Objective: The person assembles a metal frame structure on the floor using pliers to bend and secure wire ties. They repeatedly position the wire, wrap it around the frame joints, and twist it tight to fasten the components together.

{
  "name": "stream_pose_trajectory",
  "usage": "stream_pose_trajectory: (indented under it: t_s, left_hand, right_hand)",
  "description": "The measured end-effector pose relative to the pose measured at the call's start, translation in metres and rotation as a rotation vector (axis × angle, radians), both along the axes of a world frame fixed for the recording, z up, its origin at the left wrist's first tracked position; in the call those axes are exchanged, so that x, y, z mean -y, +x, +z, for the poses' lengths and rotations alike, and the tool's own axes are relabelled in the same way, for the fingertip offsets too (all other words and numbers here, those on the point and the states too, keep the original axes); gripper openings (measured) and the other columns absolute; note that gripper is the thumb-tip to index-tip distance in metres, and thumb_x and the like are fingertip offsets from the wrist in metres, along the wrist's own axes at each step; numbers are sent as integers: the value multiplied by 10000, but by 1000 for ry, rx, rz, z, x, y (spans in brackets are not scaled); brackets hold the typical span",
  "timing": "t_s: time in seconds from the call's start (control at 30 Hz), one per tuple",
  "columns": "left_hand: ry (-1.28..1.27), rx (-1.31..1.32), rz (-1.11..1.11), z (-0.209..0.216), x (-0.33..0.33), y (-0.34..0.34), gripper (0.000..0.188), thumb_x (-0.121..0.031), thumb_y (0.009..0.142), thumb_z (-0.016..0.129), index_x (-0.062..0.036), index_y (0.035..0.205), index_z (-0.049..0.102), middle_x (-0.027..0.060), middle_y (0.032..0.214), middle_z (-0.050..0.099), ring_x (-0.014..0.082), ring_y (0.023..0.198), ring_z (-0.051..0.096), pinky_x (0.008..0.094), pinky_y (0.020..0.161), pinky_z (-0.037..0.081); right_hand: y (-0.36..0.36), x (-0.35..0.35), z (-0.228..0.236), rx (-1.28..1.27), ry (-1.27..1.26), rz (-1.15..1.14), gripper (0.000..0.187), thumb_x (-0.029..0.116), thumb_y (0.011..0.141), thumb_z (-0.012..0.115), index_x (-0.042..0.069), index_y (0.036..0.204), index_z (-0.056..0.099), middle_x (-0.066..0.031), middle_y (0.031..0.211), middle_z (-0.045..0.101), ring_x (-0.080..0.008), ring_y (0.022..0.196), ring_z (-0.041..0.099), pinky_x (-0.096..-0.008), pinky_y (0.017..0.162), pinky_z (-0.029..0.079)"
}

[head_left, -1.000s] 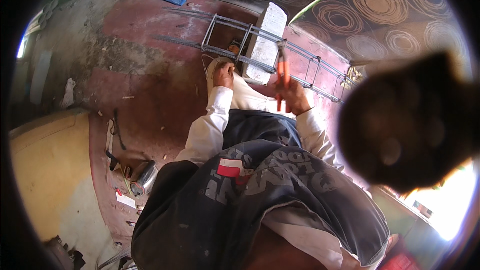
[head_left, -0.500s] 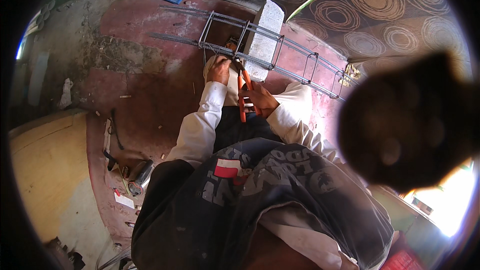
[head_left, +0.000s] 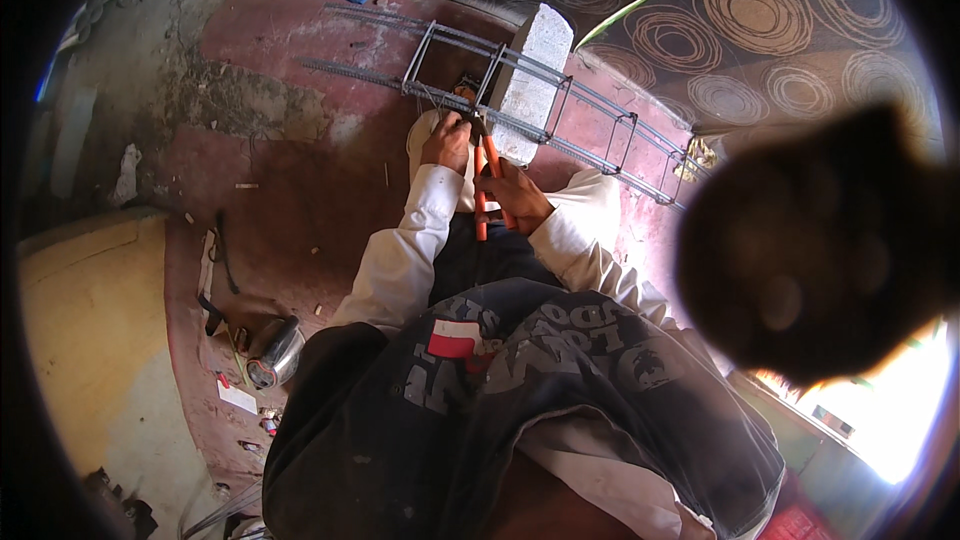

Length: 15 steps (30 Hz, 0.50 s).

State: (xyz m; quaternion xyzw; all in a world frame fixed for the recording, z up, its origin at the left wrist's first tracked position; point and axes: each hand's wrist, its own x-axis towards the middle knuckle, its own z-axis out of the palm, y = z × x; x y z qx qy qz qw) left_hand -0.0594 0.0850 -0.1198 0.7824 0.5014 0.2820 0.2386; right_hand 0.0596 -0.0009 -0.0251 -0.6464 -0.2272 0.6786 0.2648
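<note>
Far left on the worn red concrete floor (head_left: 300, 180), a yellow board edge (head_left: 90, 340) and a small shiny metal can (head_left: 275, 355) lie among scraps, well apart from the work. Toward the middle, the person's left hand (head_left: 447, 143), in a white sleeve, rests on a long grey steel rebar cage (head_left: 520, 90) made of 4 ribbed bars tied with square stirrups. Its fingers are pressed down around a joint near 1 stirrup, apparently pinching thin tie wire, though that is too small to be sure. Just right of it, the right hand (head_left: 520, 195) is closed around the orange handles of a pair of pliers (head_left: 482, 180), whose nose meets the same joint. A pale grey concrete block (head_left: 535, 65) sits inside the cage, just beyond the hands. Farther right, the cage runs off beside a dark rug with tan ring patterns (head_left: 760, 50).

The cage looks stiff, heavy and rough, best held at a main bar beside a stirrup. The pliers look light, with grippy handles.
</note>
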Motion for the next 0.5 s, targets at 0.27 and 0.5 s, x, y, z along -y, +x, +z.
stream_pose_trajectory:
  t_s: [0.27, 0.5]
  left_hand:
    - [5, -72, -70, 0, -7, -5, 147, -61, 811, 465, -63, 851, 606, 110, 967, 588, 323, 877, 599, 414, 737, 493]
    - [-88, 49, -38, 1, -2, -5, 164, -78, 836, 487, -53, 926, 621, 106, 1026, 594, 294, 971, 588, 375, 823, 483]
  right_hand:
    - [0, -2, -12, 206, 78, 184, 208, 187, 857, 595, 48, 952, 474, -56, 833, 520, -158, 721, 537, -334, 568, 511]
    - [-9, 3, -4, 6, 152, -21, 259, 293, 922, 541, 47, 991, 498, -63, 813, 559, -152, 732, 561, -339, 641, 495]
